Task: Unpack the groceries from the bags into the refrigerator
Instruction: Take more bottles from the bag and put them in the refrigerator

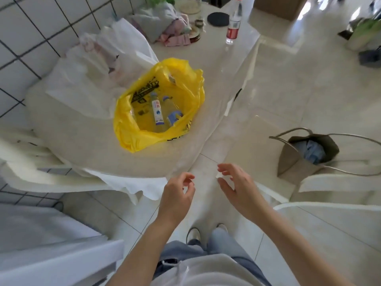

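Observation:
A yellow plastic bag (127, 129) lies open on the white table (82, 145). Inside it are two clear bottles: one with a white label (157, 112) and one with a blue label (173, 115). Behind it sits a white plastic bag (86, 73), its contents hidden. My left hand (178, 196) and my right hand (237, 186) hover below the table's near edge, above the floor. Both hold nothing, with fingers loosely curled and apart.
A red-labelled bottle (234, 27), a black coaster (218, 19) and bunched cloth (165, 23) sit at the table's far end. A grey tote bag (305, 155) stands on a white chair to the right. A white appliance top (51, 240) is at lower left.

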Action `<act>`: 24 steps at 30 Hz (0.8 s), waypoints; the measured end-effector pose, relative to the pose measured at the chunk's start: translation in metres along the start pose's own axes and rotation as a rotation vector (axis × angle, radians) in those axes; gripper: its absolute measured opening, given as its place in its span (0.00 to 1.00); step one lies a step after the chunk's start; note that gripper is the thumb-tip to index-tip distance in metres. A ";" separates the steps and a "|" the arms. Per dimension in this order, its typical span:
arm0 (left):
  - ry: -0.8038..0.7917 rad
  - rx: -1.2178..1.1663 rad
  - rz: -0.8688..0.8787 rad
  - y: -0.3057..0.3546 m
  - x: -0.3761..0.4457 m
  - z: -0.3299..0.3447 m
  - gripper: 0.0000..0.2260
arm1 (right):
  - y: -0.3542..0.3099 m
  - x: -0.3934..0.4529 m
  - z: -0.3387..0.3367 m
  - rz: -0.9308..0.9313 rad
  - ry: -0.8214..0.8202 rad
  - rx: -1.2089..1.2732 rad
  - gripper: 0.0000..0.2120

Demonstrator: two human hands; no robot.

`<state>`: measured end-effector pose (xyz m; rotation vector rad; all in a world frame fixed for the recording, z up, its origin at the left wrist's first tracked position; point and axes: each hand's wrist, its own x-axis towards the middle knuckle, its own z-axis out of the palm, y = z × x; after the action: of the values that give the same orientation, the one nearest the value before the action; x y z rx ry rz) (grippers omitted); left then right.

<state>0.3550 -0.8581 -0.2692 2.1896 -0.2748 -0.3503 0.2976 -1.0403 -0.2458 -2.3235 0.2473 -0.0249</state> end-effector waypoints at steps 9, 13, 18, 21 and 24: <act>0.172 0.008 -0.172 0.012 0.086 0.010 0.05 | 0.026 0.121 -0.021 -0.118 -0.225 -0.051 0.15; 0.262 -0.003 -0.269 0.030 0.124 0.021 0.05 | 0.038 0.175 -0.043 -0.198 -0.352 -0.111 0.16; 0.337 0.000 -0.335 0.048 0.160 0.030 0.05 | 0.045 0.233 -0.062 -0.267 -0.462 -0.142 0.16; 0.366 0.010 -0.360 0.051 0.175 0.031 0.06 | 0.042 0.262 -0.063 -0.317 -0.494 -0.148 0.15; 0.390 0.005 -0.379 0.049 0.190 0.023 0.07 | 0.035 0.288 -0.056 -0.358 -0.531 -0.136 0.15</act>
<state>0.5212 -0.9647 -0.2719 2.2543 0.3572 -0.1203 0.5685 -1.1573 -0.2489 -2.3821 -0.4441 0.4359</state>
